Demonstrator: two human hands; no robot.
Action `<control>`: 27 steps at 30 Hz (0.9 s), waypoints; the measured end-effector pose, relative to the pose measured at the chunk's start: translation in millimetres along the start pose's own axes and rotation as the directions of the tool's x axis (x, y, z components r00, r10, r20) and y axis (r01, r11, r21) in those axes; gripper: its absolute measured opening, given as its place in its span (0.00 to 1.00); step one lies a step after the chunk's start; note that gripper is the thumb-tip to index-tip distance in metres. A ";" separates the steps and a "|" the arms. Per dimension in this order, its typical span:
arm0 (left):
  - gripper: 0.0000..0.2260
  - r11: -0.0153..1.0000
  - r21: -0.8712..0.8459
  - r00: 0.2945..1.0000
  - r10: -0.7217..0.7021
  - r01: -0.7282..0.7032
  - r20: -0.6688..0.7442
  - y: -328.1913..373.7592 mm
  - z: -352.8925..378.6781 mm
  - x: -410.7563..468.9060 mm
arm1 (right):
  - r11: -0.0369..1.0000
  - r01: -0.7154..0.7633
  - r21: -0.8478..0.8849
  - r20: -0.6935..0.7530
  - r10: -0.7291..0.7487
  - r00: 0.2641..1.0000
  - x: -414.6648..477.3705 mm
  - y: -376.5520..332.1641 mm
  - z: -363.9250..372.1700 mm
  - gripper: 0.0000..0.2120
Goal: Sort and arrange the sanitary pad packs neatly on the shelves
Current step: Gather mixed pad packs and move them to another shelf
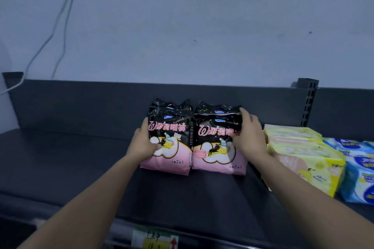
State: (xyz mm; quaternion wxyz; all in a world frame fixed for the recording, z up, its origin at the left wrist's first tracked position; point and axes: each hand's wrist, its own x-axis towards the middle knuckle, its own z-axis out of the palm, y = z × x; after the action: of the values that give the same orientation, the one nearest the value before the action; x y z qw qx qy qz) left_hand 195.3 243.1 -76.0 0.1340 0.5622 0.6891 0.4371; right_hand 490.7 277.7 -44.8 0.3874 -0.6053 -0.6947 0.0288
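Two rows of black-and-pink pad packs stand upright side by side on the dark top shelf. My left hand grips the left side of the left front pack, thumb on its face. My right hand holds the right side of the right front pack, fingers over its top corner and thumb on its front. More packs of the same kind stand behind each front one.
Yellow-and-pink packs are stacked just right of my right hand, with blue-and-white packs beyond them. A slotted shelf upright rises at the back right. A price label hangs on the shelf's front rail. Cables hang down the wall.
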 end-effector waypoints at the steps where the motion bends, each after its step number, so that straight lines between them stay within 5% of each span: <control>1: 0.45 0.999 0.040 1.000 -0.005 0.005 0.002 -3.4 2.1 1.0 | 0.995 0.064 -0.082 -0.044 -0.068 0.997 -3.0 -6.0 1.1 0.41; 4: 0.46 0.986 0.166 1.000 -0.029 0.028 0.007 -3.2 -2.4 -4.6 | 0.904 0.313 -0.289 -0.131 -0.362 0.923 -7.8 -27.2 12.9 0.39; 8: 0.42 0.937 0.348 0.999 0.043 -0.038 -0.008 -0.5 -26.3 -17.9 | 0.808 0.548 -0.214 -0.077 -0.574 0.815 -16.1 -68.3 33.7 0.30; 13: 0.25 0.731 0.682 0.997 0.069 -0.032 -0.028 -18.6 -86.4 -52.4 | 0.739 0.674 -0.015 0.061 -0.672 0.738 -43.3 -122.3 69.5 0.25; 17: 0.19 0.523 0.848 0.996 -0.056 0.092 -0.073 -43.9 -145.8 -99.1 | 0.672 0.738 0.063 0.240 -0.728 0.642 -74.6 -178.4 87.9 0.25; 27: 0.21 0.267 0.850 0.881 -0.278 0.455 -0.384 -90.8 -305.6 -286.4 | 0.468 0.824 0.319 0.412 -0.852 0.324 -217.2 -329.3 106.9 0.28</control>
State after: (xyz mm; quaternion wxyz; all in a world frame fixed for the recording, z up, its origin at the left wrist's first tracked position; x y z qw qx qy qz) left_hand 24.0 -149.2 -54.5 -0.1618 0.3263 0.9310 -0.0261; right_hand 152.6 48.6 -61.0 0.1580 -0.1167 -0.9805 0.0049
